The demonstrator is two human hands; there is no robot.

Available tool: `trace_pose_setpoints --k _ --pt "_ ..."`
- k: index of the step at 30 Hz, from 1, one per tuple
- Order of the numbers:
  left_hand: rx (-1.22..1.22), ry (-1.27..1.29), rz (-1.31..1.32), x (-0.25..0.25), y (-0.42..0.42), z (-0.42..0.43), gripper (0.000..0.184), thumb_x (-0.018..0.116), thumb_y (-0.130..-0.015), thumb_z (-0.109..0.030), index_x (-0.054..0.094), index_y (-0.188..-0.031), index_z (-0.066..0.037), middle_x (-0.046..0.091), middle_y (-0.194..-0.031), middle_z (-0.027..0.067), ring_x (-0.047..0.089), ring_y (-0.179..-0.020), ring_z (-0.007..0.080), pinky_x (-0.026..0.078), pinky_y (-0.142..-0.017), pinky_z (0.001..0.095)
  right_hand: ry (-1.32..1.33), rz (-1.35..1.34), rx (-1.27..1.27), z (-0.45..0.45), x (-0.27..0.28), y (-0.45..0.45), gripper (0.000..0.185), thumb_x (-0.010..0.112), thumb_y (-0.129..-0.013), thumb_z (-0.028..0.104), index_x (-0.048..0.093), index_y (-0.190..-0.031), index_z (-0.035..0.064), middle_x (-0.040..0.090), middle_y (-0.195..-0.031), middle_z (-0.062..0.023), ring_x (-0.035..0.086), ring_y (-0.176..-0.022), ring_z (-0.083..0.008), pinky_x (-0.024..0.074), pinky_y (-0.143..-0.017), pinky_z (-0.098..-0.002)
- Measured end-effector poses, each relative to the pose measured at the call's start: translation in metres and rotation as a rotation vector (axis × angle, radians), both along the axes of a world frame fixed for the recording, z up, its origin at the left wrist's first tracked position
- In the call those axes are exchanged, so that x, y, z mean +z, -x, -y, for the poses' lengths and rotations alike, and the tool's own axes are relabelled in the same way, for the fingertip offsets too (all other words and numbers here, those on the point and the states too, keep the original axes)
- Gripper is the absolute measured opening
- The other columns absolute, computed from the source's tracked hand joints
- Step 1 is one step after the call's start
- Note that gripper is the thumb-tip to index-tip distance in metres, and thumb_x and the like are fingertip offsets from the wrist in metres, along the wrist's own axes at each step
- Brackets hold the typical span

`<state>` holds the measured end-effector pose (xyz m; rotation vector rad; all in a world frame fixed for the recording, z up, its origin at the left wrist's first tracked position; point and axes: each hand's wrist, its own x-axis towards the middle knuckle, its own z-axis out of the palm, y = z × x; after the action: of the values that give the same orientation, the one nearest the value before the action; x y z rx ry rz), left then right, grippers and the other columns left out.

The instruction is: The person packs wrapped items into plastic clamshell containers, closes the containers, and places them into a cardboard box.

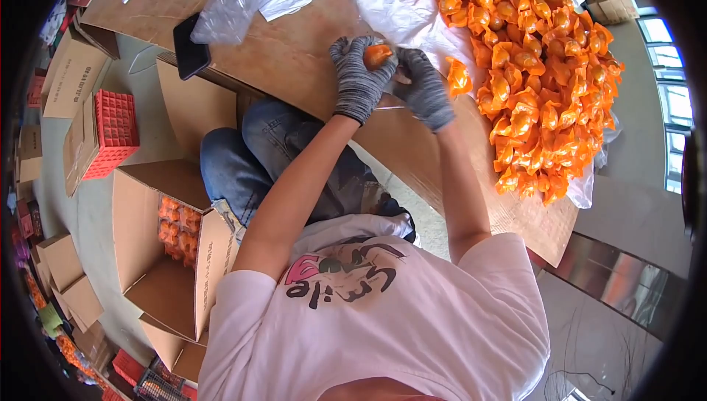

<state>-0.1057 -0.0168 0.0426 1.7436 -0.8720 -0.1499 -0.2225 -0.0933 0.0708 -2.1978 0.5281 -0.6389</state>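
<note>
My left hand (361,77), in a grey striped knit glove, is closed around a small round thing in orange wrapping (378,56), just above the table's near edge. Close beside it is my right hand (425,88), gloved the same way and smeared by motion. Its fingers point toward the left hand, and I cannot make out what they hold. A single orange-wrapped piece (459,77) lies on white sheeting to the right of that hand. Farther right spreads a large heap of similar orange-wrapped pieces (541,77).
The wooden table (294,62) carries clear plastic trays (234,3), a black phone (191,46) at its edge and a white plastic sheet (398,7). Left of my legs stands an open carton (158,283) containing packed orange pieces (179,231). A red crate (114,132) is farther left.
</note>
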Motion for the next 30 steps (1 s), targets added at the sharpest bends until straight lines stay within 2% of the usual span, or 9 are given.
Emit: trace_pose_setpoints --k 1,4,7,9,11,15,20,24,30 --pt "-0.041 -0.052 0.061 -0.002 -0.001 0.003 0.043 0.08 -0.061 -0.017 0.058 -0.097 -0.008 0.047 -0.108 0.0148 0.041 -0.107 0.0306 0.036 -0.095 0.0397 -0.351 0.086 -0.04 -0.004 0.011 0.012 0.044 0.067 -0.068 -0.003 0.057 -0.111 0.0028 0.059 -0.094 -0.0038 0.058 -0.091 -0.0181 0.0477 -0.079 -0.0307" --pt "-0.013 -0.035 0.021 -0.008 0.0 0.008 0.038 0.078 -0.061 -0.014 0.061 -0.094 -0.008 0.05 -0.106 0.0138 0.04 -0.109 0.031 0.037 -0.095 0.0403 0.534 -0.136 -0.295 0.039 0.018 0.051 0.05 0.07 -0.072 0.005 0.055 -0.12 0.0051 0.059 -0.106 -0.0158 0.059 -0.095 -0.0303 0.0488 -0.081 -0.0363" --pt "-0.01 0.002 0.01 -0.011 0.002 0.005 0.036 0.078 -0.062 -0.013 0.062 -0.094 -0.007 0.051 -0.105 0.0134 0.042 -0.109 0.0305 0.039 -0.094 0.0395 0.489 -0.674 -0.665 0.037 0.026 0.057 0.055 0.071 -0.072 0.021 0.054 -0.122 0.0075 0.057 -0.109 -0.0231 0.057 -0.098 -0.0354 0.0467 -0.084 -0.0414" --pt "-0.014 0.042 0.012 -0.014 0.002 0.006 0.036 0.078 -0.063 -0.012 0.062 -0.094 -0.007 0.052 -0.104 0.013 0.045 -0.108 0.0299 0.04 -0.093 0.0386 0.436 -0.685 -0.635 0.047 0.004 0.06 0.056 0.072 -0.071 0.026 0.053 -0.121 0.0075 0.056 -0.108 -0.025 0.056 -0.098 -0.0381 0.0461 -0.085 -0.0427" --pt "-0.114 0.166 -0.107 -0.015 -0.001 0.006 0.032 0.077 -0.068 -0.01 0.06 -0.094 -0.003 0.054 -0.098 0.0119 0.054 -0.093 0.0248 0.045 -0.085 0.0335 0.385 -0.362 -0.544 0.06 -0.017 0.063 0.051 0.072 -0.075 0.023 0.053 -0.119 0.0048 0.059 -0.105 -0.0193 0.058 -0.096 -0.0327 0.0474 -0.083 -0.0367" --pt "-0.074 0.107 -0.03 -0.012 0.0 0.004 0.034 0.076 -0.071 -0.008 0.057 -0.098 -0.003 0.053 -0.1 0.0123 0.055 -0.09 0.0239 0.047 -0.083 0.0328 -0.629 0.409 -0.394 0.015 0.02 0.042 0.024 0.064 -0.087 0.008 0.056 -0.109 0.0038 0.059 -0.103 -0.0033 0.056 -0.092 -0.0102 0.0469 -0.08 -0.0233" --pt "-0.133 0.117 -0.077 -0.011 0.001 0.002 0.036 0.073 -0.072 -0.007 0.056 -0.103 -0.004 0.052 -0.103 0.0141 0.054 -0.094 0.0264 0.045 -0.086 0.0351 -0.279 0.312 -0.266 0.008 -0.003 0.023 0.035 0.073 -0.079 0.01 0.057 -0.109 -0.0005 0.062 -0.099 -0.0039 0.057 -0.087 -0.0111 0.0473 -0.081 -0.0247" --pt "-0.141 0.079 -0.075 -0.002 0.003 0.001 0.038 0.07 -0.072 -0.007 0.058 -0.108 -0.007 0.052 -0.103 0.0154 0.051 -0.1 0.0301 0.043 -0.09 0.0376 0.241 -0.107 -0.269 0.01 0.005 0.021 0.035 0.069 -0.065 -0.002 0.065 -0.1 0.0035 0.064 -0.096 -0.0171 0.062 -0.087 -0.0327 0.0493 -0.081 -0.0361" --pt "-0.216 0.056 -0.029 -0.007 0.001 0.003 0.026 0.073 -0.076 -0.022 0.068 -0.097 -0.008 0.053 -0.095 0.0137 0.049 -0.094 0.0277 0.04 -0.086 0.0365 0.109 -0.151 -0.079 0.029 0.01 0.016 0.028 0.063 -0.069 -0.002 0.066 -0.096 0.0036 0.065 -0.09 -0.0169 0.063 -0.084 -0.0337 0.0494 -0.077 -0.0369"
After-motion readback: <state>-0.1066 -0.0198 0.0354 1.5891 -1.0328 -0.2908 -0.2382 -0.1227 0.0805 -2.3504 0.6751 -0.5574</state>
